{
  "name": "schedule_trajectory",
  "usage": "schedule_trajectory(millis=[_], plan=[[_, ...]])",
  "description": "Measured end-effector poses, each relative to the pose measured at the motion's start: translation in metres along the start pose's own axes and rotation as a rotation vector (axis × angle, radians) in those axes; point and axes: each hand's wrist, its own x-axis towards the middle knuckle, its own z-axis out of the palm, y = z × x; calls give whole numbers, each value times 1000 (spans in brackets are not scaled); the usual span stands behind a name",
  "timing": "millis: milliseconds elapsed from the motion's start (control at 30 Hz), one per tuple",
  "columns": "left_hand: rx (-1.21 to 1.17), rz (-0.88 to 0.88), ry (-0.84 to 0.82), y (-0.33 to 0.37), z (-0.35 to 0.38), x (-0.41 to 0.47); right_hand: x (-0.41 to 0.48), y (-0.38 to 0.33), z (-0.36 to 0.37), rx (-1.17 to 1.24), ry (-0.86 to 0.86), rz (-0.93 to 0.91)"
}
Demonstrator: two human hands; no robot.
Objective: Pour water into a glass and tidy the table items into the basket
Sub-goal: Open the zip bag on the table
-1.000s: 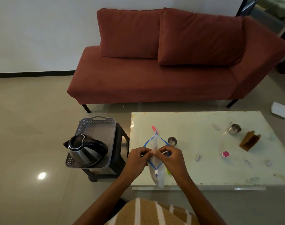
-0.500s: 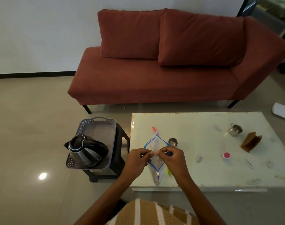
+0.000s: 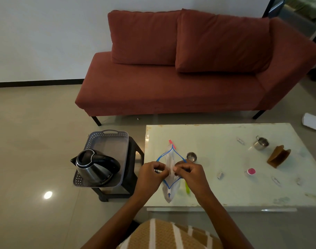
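A clear zip bag with a blue seal and a red tab lies on the pale table near its left end. My left hand and my right hand both pinch the bag's mouth, holding it apart in a diamond shape. Beside the bag stands a small steel cup. A steel and black kettle sits in the grey basket on a dark stool left of the table. Farther right on the table are a steel mug, a pink-topped cap and several small clips.
A brown folded holder stands at the table's right. A green stick lies under my right wrist. A red sofa fills the space behind the table. A white box lies on the floor at far right.
Both hands have stayed on the bag's mouth; the fingers shifted slightly and the bag's lower end moved a little toward me.
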Motion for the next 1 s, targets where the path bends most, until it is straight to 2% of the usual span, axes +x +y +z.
schedule_trajectory(millis=[300, 467, 767, 900, 1000], plan=[[24, -13, 4, -3, -3, -1, -3, -4, 2, 28, -52, 14], [-1, -26, 23, -3, -3, -3, -3, -1, 3, 21, 9, 59], [-95, -2, -177, -2, 3, -12, -4, -2, 4, -54, 65, 56], [-367, 51, -124, 0, -3, -18, -2, -7, -3, -25, 106, 52], [-408, 103, -20, -2, -9, -15, 1, -6, -17, 145, 52, 148]])
